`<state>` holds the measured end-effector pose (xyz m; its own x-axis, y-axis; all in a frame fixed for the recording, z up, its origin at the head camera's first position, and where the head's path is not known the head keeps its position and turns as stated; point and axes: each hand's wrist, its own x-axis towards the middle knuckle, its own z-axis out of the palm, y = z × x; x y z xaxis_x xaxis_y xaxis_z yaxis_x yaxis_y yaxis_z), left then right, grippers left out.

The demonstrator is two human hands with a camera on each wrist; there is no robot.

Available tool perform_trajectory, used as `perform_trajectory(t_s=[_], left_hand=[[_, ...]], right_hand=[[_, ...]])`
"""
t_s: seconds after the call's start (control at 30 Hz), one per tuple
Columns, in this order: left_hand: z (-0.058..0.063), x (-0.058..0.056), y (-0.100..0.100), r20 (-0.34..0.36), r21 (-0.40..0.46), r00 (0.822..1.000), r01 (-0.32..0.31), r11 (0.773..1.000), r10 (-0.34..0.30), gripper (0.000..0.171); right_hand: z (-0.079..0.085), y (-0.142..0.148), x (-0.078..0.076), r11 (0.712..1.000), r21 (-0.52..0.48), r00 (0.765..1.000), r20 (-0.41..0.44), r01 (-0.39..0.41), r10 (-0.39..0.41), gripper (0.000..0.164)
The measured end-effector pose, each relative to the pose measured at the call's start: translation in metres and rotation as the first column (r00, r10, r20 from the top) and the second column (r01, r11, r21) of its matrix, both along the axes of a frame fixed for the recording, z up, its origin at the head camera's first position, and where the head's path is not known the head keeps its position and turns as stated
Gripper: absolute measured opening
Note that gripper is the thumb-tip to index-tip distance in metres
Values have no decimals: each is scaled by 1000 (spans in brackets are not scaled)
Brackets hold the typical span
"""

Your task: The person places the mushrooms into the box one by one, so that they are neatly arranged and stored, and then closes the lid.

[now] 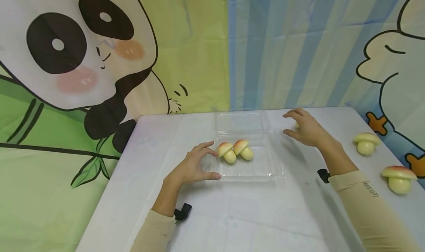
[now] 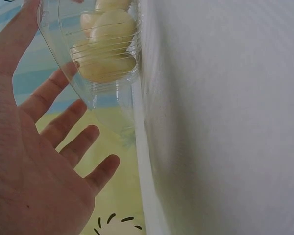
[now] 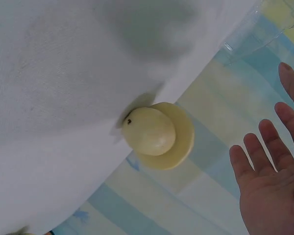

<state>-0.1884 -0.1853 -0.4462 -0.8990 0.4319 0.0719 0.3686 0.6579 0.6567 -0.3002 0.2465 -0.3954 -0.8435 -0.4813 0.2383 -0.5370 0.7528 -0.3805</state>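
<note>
A clear plastic clamshell box [image 1: 265, 165] lies with its lid [image 1: 240, 123] folded back. Inside its left part are two toy mushrooms, one [image 1: 229, 156] beside the other [image 1: 246, 153], with red-tinged caps. At the box's left edge is my left hand [image 1: 194, 165], fingers and thumb spread; in the left wrist view its fingertips are at the plastic wall [image 2: 63, 46], though firm contact is unclear. My right hand [image 1: 307, 128] hovers at the back right, fingers loosely bent and holding nothing. Behind it, mostly hidden in the head view, stands another mushroom [image 3: 149, 131].
Along the table's right side stand a pale-capped mushroom [image 1: 366, 143] and a red-capped one [image 1: 399, 179]. A white cloth covers the table [image 1: 249, 215]. A printed curtain [image 1: 199, 52] hangs close behind its back edge.
</note>
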Motion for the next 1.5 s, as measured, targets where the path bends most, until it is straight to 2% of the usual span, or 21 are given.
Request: perform_trajectory(t_s=[0.27, 0.6, 0.8, 1.13, 1.23, 1.5], left_hand=[[2, 1, -1, 3, -4, 1000, -13, 1000, 13, 70], [-2, 2, 0, -2, 2, 1000, -5, 1000, 5, 72], [-1, 2, -1, -17, 9, 1000, -1, 1000, 1, 71], [0, 3, -1, -18, 12, 1000, 0, 1000, 0, 72], [0, 3, -1, -23, 14, 1000, -1, 1000, 1, 72], [-1, 2, -1, -22, 7, 1000, 3, 1000, -3, 72]], right_hand=[[-2, 11, -7, 1000, -13, 1000, -6, 2, -2, 54], [-3, 22, -8, 986, 117, 987, 96, 117, -129, 67], [-11, 28, -8, 982, 133, 983, 105, 138, -152, 73], [-23, 39, -6, 967, 156, 960, 166, 201, -226, 92], [-25, 40, -6, 968, 153, 960, 167, 200, -225, 90], [-25, 40, -3, 973, 130, 957, 193, 192, -214, 69]])
